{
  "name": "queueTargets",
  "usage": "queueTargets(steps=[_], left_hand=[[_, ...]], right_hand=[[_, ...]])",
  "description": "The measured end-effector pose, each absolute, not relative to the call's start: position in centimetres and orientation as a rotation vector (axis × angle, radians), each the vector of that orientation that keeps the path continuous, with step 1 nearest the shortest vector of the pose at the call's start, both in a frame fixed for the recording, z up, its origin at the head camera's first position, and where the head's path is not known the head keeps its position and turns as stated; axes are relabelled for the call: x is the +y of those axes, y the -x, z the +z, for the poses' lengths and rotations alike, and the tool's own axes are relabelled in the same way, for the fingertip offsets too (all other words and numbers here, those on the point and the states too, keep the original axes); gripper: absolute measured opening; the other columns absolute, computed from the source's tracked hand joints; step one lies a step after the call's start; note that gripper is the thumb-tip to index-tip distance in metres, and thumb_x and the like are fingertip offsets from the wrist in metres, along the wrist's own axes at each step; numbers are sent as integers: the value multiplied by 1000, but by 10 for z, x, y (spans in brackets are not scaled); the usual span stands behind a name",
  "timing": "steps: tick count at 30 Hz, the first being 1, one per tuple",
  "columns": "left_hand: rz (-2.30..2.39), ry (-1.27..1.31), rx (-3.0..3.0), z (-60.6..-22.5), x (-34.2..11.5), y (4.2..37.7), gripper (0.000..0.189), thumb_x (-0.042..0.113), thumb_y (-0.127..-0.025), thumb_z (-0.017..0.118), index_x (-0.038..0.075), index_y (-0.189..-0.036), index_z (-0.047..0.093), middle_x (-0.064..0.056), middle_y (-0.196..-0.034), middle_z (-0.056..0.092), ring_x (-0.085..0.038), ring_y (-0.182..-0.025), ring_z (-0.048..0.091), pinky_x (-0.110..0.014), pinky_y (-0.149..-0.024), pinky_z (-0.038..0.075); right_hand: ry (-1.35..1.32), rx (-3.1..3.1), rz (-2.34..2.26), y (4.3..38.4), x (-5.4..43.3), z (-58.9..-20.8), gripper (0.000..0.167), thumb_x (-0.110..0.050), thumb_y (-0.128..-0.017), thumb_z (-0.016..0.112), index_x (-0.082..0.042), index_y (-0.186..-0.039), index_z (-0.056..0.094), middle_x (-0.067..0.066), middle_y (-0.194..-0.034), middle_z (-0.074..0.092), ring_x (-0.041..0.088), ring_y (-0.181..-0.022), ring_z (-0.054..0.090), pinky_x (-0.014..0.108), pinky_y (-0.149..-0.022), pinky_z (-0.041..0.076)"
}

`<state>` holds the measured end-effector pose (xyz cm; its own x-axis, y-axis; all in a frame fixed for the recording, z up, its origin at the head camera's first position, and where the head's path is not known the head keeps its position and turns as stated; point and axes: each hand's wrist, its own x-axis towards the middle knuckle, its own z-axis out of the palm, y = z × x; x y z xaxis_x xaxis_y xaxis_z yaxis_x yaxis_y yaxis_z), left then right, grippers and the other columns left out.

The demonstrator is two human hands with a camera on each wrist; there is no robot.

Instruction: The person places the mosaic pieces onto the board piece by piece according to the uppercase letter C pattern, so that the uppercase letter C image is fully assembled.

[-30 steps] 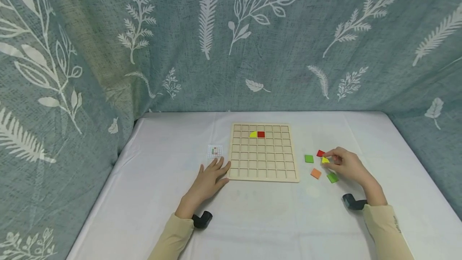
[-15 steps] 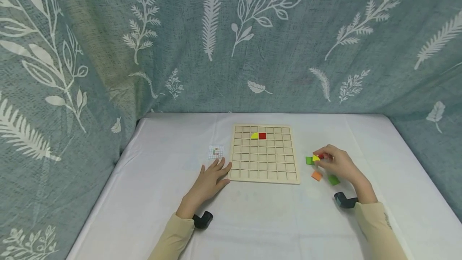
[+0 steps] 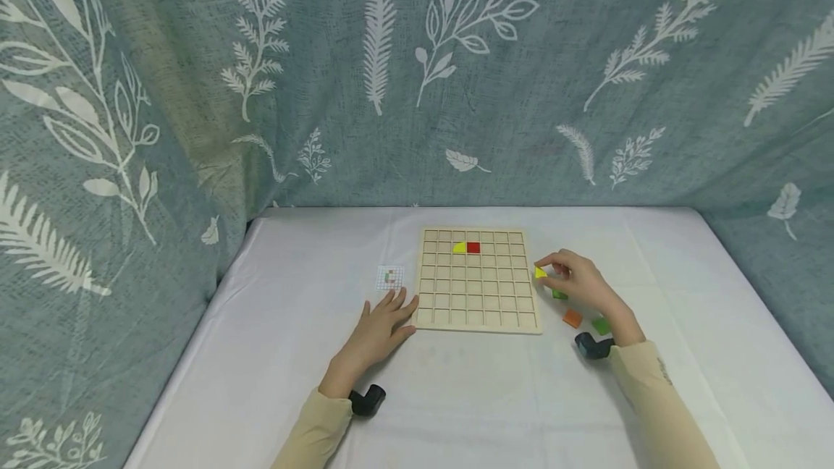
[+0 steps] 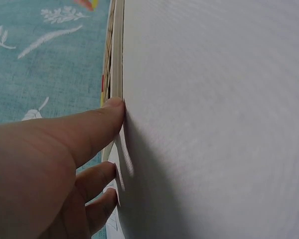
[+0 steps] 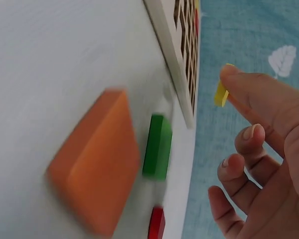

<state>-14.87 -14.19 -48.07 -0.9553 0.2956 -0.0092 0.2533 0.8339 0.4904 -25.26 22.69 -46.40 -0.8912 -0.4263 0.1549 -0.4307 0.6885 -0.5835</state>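
A wooden grid board [image 3: 480, 331] lies flat on the white table, with a yellow quarter-round tile [image 3: 460, 247] and a red square tile [image 3: 473, 247] side by side in its second row. My right hand [image 3: 580, 279] pinches another yellow tile [image 5: 221, 93] between thumb and fingertips, held up off the table just right of the board. Fingers spread, my left hand [image 3: 374, 331] rests at the board's lower left corner, its thumb [image 4: 107, 117] touching the board's edge. A small printed pattern card [image 3: 390, 277] lies just beyond its fingertips.
Right of the board lie an orange tile [image 3: 573, 318], a green tile [image 3: 559, 294] and a second green tile [image 3: 601, 326] near the right wrist. A red tile [image 5: 157, 224] shows in the right wrist view. A blue-green leaf-patterned curtain [image 3: 417, 93] stands behind the table.
My right hand has carried the yellow tile leftward from the loose tiles, past the green one, to beside the board's right edge. The left hand has stayed in place.
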Motion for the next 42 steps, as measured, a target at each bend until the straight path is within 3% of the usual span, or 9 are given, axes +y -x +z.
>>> queueTargets(steps=[12,27,42], left_hand=[[772,-445,2926,-480,-143,147,51,29,-92,56,11,-138,45,-16,-147,32,-37,-138,22,-70,-103,11],[759,-459,2947,-480,-143,147,51,29,-91,58,12,-138,46,-16,-147,34,-37,-138,24,-70,-102,13],[772,-430,2947,-483,-142,148,52,29,-90,58,14,-138,45,-13,-147,33,-35,-139,23,-69,-104,11]], right_hand=[[-822,-2867,939,271,199,-464,28,-18,-80,73,-9,-106,68,1,-73,46,14,-62,36,28,-56,30],[-729,-2922,1056,296,173,-467,29,-19,-83,70,-7,-109,67,3,-74,46,17,-67,38,29,-59,31],[-757,-2997,1054,314,149,-469,28,-20,-85,69,-9,-111,67,6,-82,54,18,-68,41,31,-60,33]])
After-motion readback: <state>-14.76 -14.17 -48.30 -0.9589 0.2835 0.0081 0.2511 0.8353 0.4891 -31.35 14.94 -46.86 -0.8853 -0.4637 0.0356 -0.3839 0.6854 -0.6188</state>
